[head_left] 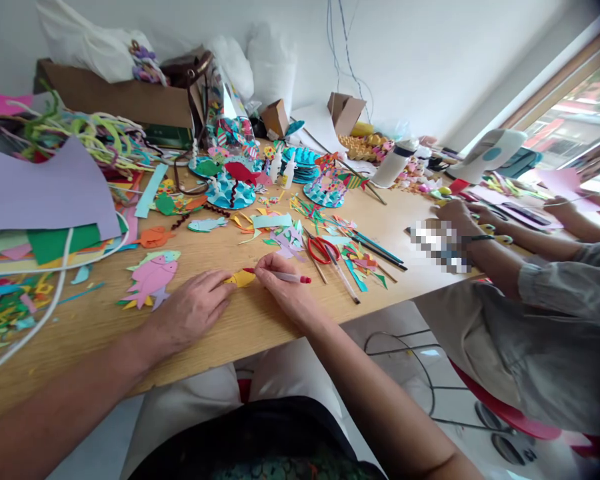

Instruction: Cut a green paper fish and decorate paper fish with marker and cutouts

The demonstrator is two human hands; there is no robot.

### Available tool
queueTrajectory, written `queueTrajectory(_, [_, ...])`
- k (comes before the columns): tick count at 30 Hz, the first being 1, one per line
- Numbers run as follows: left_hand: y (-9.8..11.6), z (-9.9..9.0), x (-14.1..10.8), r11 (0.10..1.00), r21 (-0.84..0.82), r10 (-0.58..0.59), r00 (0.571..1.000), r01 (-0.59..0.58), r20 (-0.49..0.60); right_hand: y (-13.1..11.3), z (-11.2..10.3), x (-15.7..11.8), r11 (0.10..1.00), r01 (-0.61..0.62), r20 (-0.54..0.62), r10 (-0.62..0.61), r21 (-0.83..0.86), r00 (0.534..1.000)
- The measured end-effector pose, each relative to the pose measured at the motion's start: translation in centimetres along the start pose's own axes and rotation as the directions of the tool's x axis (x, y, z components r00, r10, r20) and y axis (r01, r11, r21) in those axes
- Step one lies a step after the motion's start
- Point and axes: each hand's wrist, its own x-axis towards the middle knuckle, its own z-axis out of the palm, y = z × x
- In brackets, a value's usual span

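Right hand (286, 292) grasps red marker (294, 277) at yellow paper fish (243, 280), near tabletop (253, 325) front edge; left hand (197, 305) touches fish, pinch indeterminable.

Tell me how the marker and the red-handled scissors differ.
The marker is gripped in the right hand, its red tip at the yellow paper fish; the red-handled scissors lie on the table with no hand on them. The marker is slim and straight with a pale barrel, while the scissors widen into looped handles. Both show red: the marker at its ends, the scissors on their handles.
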Motion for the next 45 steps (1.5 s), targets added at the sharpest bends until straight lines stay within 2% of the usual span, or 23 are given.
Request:
queueTrajectory(2, [0.1,-0.1,0.0,1.000,-0.007,-0.010,1.000,0.010,0.009,0.5,0.2,0.0,0.997,0.000,0.010,0.001,-0.083,1.000])
queueTrajectory(7, [0.0,-0.1,0.1,1.000,-0.022,-0.005,1.000,0.005,0.023,1.6,0.2,0.1,0.987,-0.004,0.022,0.008,-0.162,1.000])
queueTrajectory(13, [0.1,0.2,-0.1,1.000,-0.005,-0.007,1.000,0.007,-0.005,0.5,-0.3,0.7,0.976,-0.049,0.037,0.058,-0.214,0.998])
queueTrajectory(17, [0.1,0.2,-0.1,1.000,0.005,0.010,1.000,-0.010,-0.006,0.0,-0.3,1.0,0.974,-0.053,0.052,0.066,-0.220,0.996])
queueTrajectory(26, [0.1,0.2,0.0,0.999,0.029,0.020,1.000,-0.020,-0.005,0.9,0.0,0.8,0.971,-0.011,0.072,0.029,-0.241,0.997])
queueTrajectory(40, [0.1,0.4,-0.1,1.000,-0.013,-0.003,1.000,0.003,-0.008,1.0,-0.2,0.9,0.958,0.012,0.109,0.020,-0.287,0.994])
queueTrajectory(45, [0.2,0.3,0.0,1.000,0.017,0.003,1.000,-0.003,-0.004,1.1,-0.2,0.9,0.953,0.014,0.109,0.020,-0.304,0.994])
